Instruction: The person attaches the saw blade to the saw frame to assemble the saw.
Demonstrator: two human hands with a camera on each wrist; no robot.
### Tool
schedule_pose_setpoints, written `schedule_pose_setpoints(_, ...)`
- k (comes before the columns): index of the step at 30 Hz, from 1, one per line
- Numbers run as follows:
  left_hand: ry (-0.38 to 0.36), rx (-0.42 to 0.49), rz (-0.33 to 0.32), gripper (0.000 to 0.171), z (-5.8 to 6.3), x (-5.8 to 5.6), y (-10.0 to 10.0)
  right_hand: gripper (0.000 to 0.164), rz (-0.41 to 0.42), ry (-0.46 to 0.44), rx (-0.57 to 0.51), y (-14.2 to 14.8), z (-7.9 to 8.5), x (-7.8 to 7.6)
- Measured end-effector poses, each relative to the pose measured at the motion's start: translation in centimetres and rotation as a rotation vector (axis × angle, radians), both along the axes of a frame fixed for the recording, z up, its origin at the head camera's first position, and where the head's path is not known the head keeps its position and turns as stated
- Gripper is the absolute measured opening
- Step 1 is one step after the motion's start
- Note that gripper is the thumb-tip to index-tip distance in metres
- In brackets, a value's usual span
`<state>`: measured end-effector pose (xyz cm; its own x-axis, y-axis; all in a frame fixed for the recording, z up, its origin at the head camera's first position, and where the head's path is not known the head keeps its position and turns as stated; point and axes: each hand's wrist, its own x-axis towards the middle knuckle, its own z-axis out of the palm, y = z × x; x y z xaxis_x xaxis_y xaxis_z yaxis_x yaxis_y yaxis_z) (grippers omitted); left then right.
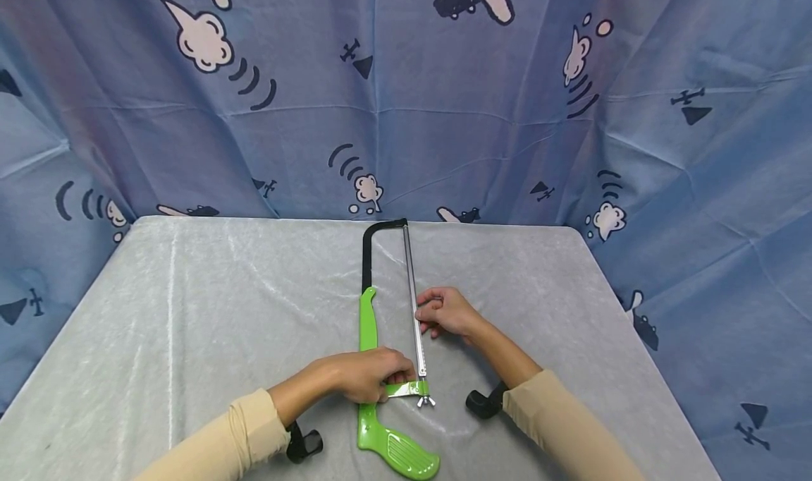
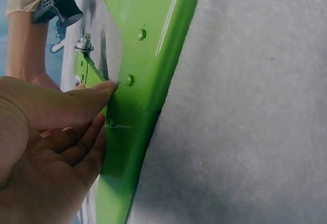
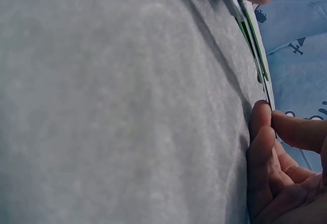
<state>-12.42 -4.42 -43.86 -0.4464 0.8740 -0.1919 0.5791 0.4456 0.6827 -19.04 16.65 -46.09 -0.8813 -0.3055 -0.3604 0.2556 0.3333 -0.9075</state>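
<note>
A hacksaw with a green frame lies on the table, its black front bow pointing to the back edge. Across the frame near the handle, my left hand holds the green lower bracket. In the left wrist view, thumb and fingers pinch that bracket beside the riveted frame. My right hand pinches the silver blade around its middle, between thumb and index finger. A wing nut sits at the blade's near end.
A grey, plush-covered table is under the saw. Behind it and at both sides hangs a blue printed curtain. Black wrist devices are worn at both cuffs.
</note>
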Motion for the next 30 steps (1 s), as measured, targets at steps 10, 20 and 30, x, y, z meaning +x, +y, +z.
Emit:
schedule_pose_setpoints(10,0.001,0.004,-0.001,0.041,-0.09,-0.05,0.01,0.030,0.007,0.010,0.003,-0.01,-0.02,-0.02)
schedule_pose_setpoints(20,0.007,-0.007,0.005,0.041,-0.01,0.09,0.05,0.029,0.001,0.022,0.023,0.08,-0.13,0.06)
schedule_pose_setpoints(30,0.012,-0.007,0.002,0.040,-0.09,0.06,0.07,0.026,0.007,0.059,0.056,0.14,0.33,0.61)
